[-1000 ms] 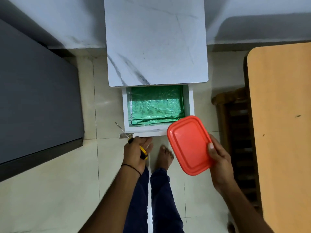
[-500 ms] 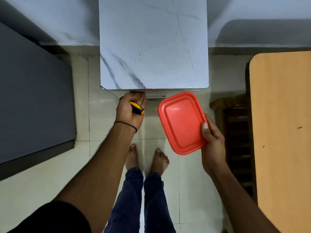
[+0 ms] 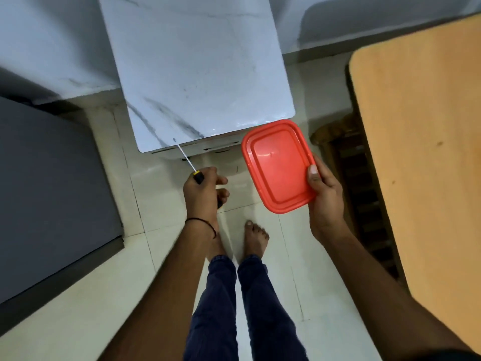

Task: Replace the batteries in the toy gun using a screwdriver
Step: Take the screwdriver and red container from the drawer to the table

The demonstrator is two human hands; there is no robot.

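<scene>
Pale glossy floor tiles (image 3: 78, 295) fill the lower view, and on them stand the person's dark blue trouser legs (image 3: 216, 308) and bare feet (image 3: 256, 238). Just above the feet, the left hand (image 3: 201, 194), with a thin black thread band (image 3: 205, 222) on its wrist, has its fingers curled round the yellow-and-black handle of a slim metal-shafted screwdriver (image 3: 184, 155). The shaft slants up and to the left, and its tip shows against the front edge of a white marble-patterned cabinet top (image 3: 197, 69). To the right, apart from that hand, the right hand (image 3: 325, 199) holds a red rectangular plastic lid (image 3: 277, 165) by its right edge, thumb pressed on the rim and fingers tucked beneath. It may be a lid sitting on a box, since the underside is hidden. A dark grey flat surface (image 3: 46, 191) lies along the left, a light wooden tabletop (image 3: 421, 152) along the right, and a dark slatted wooden chair (image 3: 364, 191) stands beside that tabletop. Beyond the cabinet, a grey-white wall (image 3: 52, 48) closes the view.
</scene>
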